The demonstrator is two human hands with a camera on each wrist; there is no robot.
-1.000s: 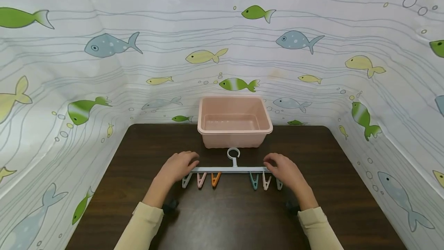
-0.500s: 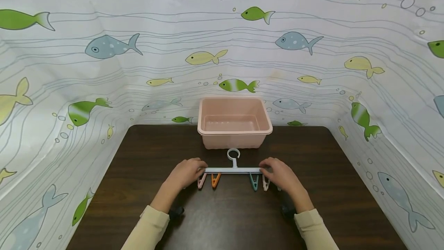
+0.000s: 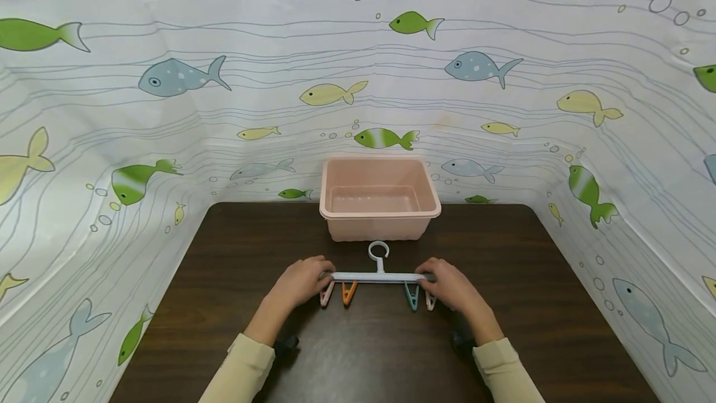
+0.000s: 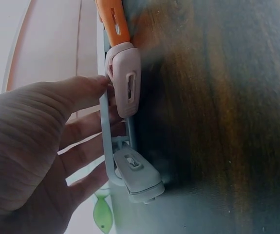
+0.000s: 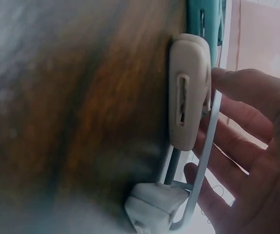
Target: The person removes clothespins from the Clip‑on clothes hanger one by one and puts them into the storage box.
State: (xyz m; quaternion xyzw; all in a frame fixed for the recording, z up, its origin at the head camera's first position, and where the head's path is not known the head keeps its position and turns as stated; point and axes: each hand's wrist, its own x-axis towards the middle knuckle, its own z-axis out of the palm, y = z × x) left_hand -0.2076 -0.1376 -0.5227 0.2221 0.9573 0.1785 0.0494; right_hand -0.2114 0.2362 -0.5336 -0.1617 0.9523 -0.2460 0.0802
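A pale blue-grey clip hanger (image 3: 377, 277) lies on the table with its round hook toward the back and its clips toward the person. My left hand (image 3: 302, 280) grips the bar's left part, thumb in front and fingers behind. Beside that thumb is a pink clip (image 4: 127, 83); a grey clip (image 4: 139, 170) sits at the bar's end. On the right part, my right hand (image 3: 450, 283) holds the bar the same way, near a beige clip (image 5: 188, 92) and a whitish end clip (image 5: 154, 207). An orange clip (image 3: 349, 293) and a teal clip (image 3: 411, 296) show between the hands.
Just behind the hook stands a pink plastic basin (image 3: 380, 227) with nothing visible inside. The dark wood-grain table (image 3: 369, 353) is enclosed at the back and sides by a white fish-print sheet (image 3: 358, 48).
Both hands have moved inward from the hanger's ends and taken hold of its bar, now covering the outer clips in the head view. The basin stays in place.
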